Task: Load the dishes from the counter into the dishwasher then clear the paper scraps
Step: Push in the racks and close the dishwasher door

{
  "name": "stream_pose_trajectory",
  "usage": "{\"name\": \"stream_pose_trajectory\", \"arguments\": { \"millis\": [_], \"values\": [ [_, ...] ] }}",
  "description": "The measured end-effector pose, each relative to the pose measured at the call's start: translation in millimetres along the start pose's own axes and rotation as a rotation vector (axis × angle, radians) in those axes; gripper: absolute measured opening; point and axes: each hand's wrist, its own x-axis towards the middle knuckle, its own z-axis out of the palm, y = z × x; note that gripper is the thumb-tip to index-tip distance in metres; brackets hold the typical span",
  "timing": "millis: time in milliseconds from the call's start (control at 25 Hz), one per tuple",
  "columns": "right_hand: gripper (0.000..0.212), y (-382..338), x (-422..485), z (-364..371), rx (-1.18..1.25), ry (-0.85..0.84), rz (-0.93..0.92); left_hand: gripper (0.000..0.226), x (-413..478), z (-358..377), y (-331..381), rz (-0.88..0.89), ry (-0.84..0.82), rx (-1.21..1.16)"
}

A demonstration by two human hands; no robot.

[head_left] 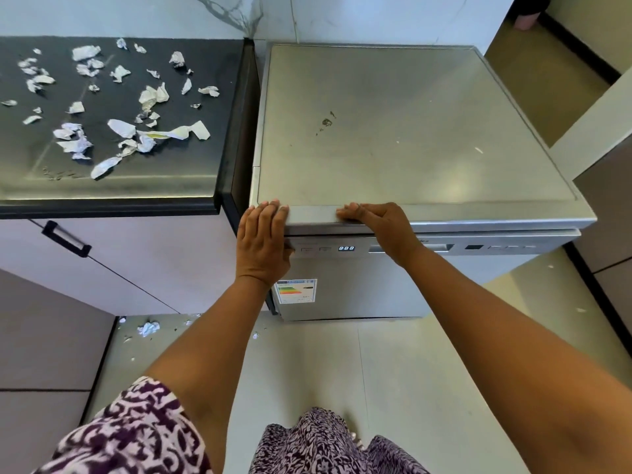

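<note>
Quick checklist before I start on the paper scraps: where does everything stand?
1. Door shut: ok, the dishwasher door looks closed, display lit.
2. Dishes inside: cannot tell, hidden.
3. Dishes off the black counter: ok, none in view.
4. Counter cleared: not ok, many paper scraps lie there.
5. Floor clean: not ok, a crumpled scrap lies by the cabinet.
6. Hands free: ok, left hand and right hand rest on the top edge, holding nothing.

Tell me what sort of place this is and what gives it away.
Most likely a home kitchen: a silver dishwasher with a lit display stands beside a dark countertop strewn with paper scraps, with a handled cabinet door below it.
</note>
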Motion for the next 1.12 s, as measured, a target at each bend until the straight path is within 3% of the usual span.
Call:
{"name": "stream_pose_trajectory", "arguments": {
  "millis": [120, 200, 280, 360, 440, 800, 1000, 1120],
  "values": [
    [0.037, -10.9, -5.2, -8.6, 0.149, -0.06, 0.052, 0.066, 8.2, -17.8, 9.7, -0.129, -0.037, -0.084],
    [0.042, -12.5, -5.8, -12.9, 0.187, -0.096, 0.057, 0.058, 20.8, -32.2, 23.1, -0.126, -0.034, -0.234],
    [0.043, -13.6, -5.2, -13.2, 0.21, -0.11, 0.052, 0.058, 39.1, -43.9, 40.9, -0.188, -0.238, -0.671],
    [0.04, -13.7, -5.0, -11.9, 0.25, -0.095, 0.053, 0.056, 57.9, -50.8, 58.9, -0.372, -0.508, -1.131],
    [0.039, -14.3, -4.8, -12.0, 0.244, -0.068, 0.052, 0.051, 70.4, -50.7, 66.6, -0.494, -0.576, -1.286],
    [0.036, -14.6, -4.6, -10.4, 0.114, -0.001, 0.091, 0.033, 76.1, -52.1, 74.6, -0.66, -0.507, -1.29],
    [0.034, -16.3, -5.7, -10.9, 0.121, 0.006, 0.069, 0.034, 78.6, -56.7, 73.4, -0.69, -0.543, -1.236],
    [0.036, -18.1, -6.5, -10.9, 0.114, -0.009, 0.066, 0.046, 78.6, -55.5, 72.3, -0.71, -0.554, -1.202]
  ]
}}
